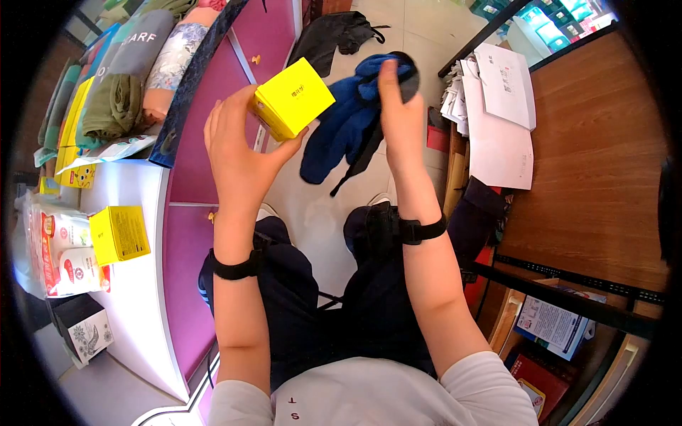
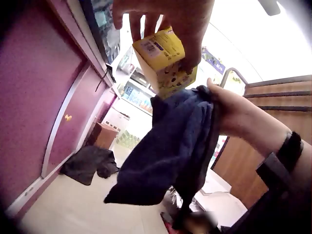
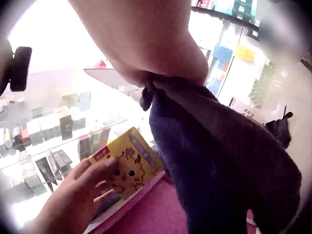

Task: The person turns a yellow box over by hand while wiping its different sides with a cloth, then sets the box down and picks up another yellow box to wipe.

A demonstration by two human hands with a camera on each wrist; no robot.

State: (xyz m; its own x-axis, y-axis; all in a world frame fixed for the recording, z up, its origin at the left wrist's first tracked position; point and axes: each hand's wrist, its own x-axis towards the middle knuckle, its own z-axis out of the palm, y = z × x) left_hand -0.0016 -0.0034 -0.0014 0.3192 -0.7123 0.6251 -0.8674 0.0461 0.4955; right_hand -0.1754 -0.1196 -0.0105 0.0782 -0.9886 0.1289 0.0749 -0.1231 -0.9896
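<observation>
My left hand (image 1: 238, 160) grips a bright yellow cardboard box (image 1: 297, 98), thumb on one side and fingers on the other, raised over the floor gap. In the right wrist view the side of the box shows a cartoon sheep-like face (image 3: 129, 173). My right hand (image 1: 402, 135) pinches a dark blue, plush-looking cloth (image 1: 339, 138) at its top, and the cloth hangs down in folds with a black underside and a thin dark strip. In the left wrist view the cloth (image 2: 165, 146) hangs just below the box, overlapping its lower corner.
A second yellow box (image 1: 121, 234) stands on the white counter (image 1: 138, 298) at left, beside plastic-wrapped packs (image 1: 67, 248). Rolled towels (image 1: 131, 57) fill the shelf above. A black bag (image 1: 334, 35) lies on the floor near purple cabinets (image 1: 202, 128). Papers (image 1: 504, 92) lie on the right-hand shelf.
</observation>
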